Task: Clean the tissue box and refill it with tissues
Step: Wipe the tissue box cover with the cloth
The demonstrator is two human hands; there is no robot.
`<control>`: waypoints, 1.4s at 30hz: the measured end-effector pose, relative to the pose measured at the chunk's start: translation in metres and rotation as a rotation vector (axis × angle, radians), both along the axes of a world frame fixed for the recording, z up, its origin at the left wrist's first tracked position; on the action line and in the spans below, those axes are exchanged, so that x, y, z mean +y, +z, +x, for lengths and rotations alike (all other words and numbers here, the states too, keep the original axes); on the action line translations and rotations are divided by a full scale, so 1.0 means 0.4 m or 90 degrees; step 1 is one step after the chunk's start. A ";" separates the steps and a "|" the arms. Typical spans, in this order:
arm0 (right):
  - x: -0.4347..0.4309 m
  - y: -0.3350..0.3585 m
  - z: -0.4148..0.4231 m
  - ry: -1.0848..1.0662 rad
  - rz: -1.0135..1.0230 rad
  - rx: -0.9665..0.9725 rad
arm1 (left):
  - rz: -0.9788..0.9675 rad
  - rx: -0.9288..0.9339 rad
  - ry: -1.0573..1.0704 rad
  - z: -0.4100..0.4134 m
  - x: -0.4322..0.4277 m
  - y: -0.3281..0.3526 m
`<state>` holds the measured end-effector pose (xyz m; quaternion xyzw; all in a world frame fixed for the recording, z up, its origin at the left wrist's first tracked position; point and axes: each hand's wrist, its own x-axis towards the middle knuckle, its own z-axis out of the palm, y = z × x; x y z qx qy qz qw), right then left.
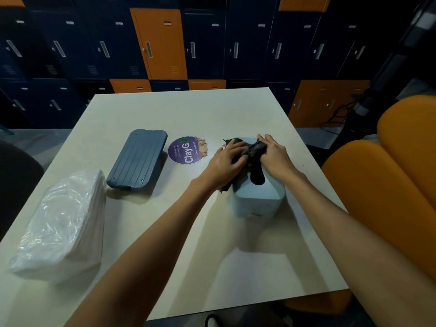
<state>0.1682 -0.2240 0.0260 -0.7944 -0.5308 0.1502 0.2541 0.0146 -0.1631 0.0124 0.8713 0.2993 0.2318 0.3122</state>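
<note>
While both hands work on its top, the box stands on the table, its pale blue body upright and the dark oval slot in its top facing up. A dark cloth lies bunched over the far half of the box's top. The left hand sits on the box's left side, fingers bent over the cloth and holding a fold of it, with a ragged end of the cloth hanging below the wrist down the box's left wall. The right hand is on the box's far right corner, fingers curled into the cloth and gripping it. The two hands nearly meet over the cloth, just beyond the slot.

Left of the box, well apart from it, lies the darker blue ribbed lid, and between lid and box is a round purple sticker. Farther left, nearer the viewer than the box, rests a pack of tissues in clear wrap. Right of the box, off the table, stands an orange chair; beyond it are lockers.

Both thumbs are hidden under the hands. The cloth covers the box's far edge, and the slot shows only black inside. A small mark low on the box's near wall is too blurred to make out.
</note>
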 end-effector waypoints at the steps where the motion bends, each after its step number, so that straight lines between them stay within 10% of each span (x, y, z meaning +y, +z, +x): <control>1: -0.001 0.000 -0.001 -0.001 0.000 0.004 | -0.015 -0.023 0.010 -0.002 -0.012 -0.009; 7: 0.012 -0.006 0.002 0.000 -0.002 -0.026 | 0.043 -0.137 0.004 -0.074 -0.160 -0.076; 19: 0.003 -0.018 0.011 -0.001 0.010 0.023 | 0.341 0.000 -0.043 -0.068 -0.237 -0.098; 31: 0.012 -0.023 0.013 -0.017 0.014 0.061 | 0.181 0.053 0.242 0.017 -0.258 -0.051; 42: 0.003 -0.023 0.005 -0.018 0.031 0.066 | 0.217 0.022 0.074 -0.101 -0.258 -0.090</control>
